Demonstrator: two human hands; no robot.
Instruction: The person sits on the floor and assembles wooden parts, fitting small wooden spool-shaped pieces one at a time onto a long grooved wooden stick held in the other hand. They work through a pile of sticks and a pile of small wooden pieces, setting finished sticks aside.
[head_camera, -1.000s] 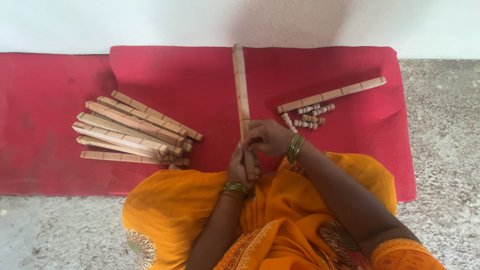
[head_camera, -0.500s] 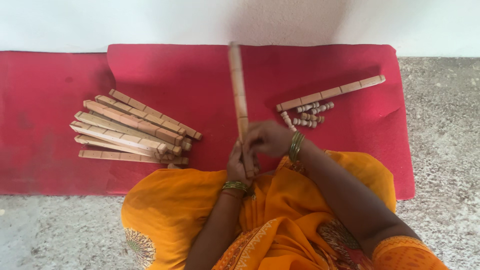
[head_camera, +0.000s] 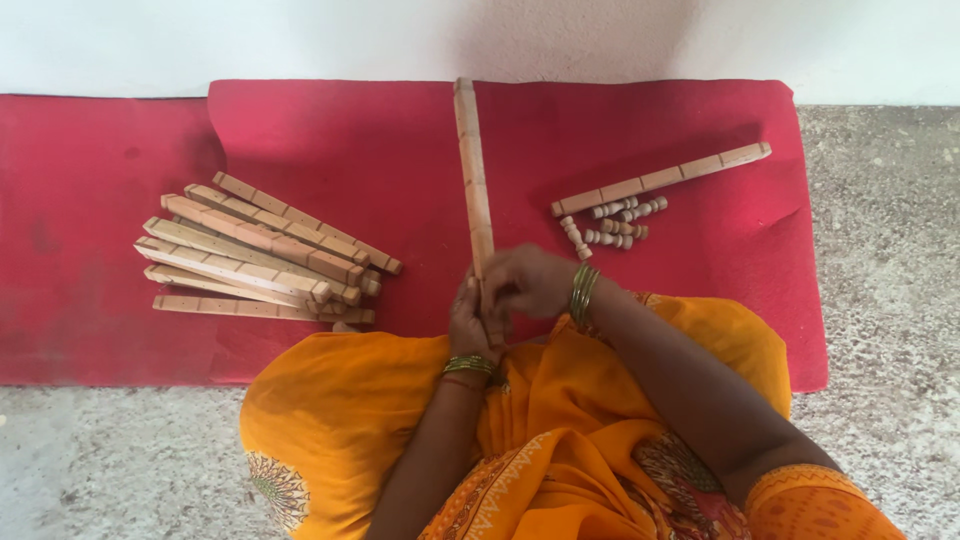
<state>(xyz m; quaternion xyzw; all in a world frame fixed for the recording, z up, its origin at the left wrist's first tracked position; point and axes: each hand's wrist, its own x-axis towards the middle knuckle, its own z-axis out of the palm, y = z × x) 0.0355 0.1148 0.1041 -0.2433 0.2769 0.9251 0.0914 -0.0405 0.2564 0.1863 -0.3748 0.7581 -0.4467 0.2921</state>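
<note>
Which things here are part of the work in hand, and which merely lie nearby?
In hand: long wooden stick, held by left hand and right hand.

Lying nearby: pile of wooden sticks, single stick, small turned pegs, red mat.

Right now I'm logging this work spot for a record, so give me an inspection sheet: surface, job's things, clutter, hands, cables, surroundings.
Surface: red mat on a speckled floor.
Job's things: long wooden bar, near end held at the lap, far end pointing toward the wall.
Clutter: pile of bars at left; single bar and small pegs at right.
Hands: left hand and right hand both grip the bar's near end.
Cables: nothing seen.
Surroundings: white wall; orange cloth over the lap.
</note>
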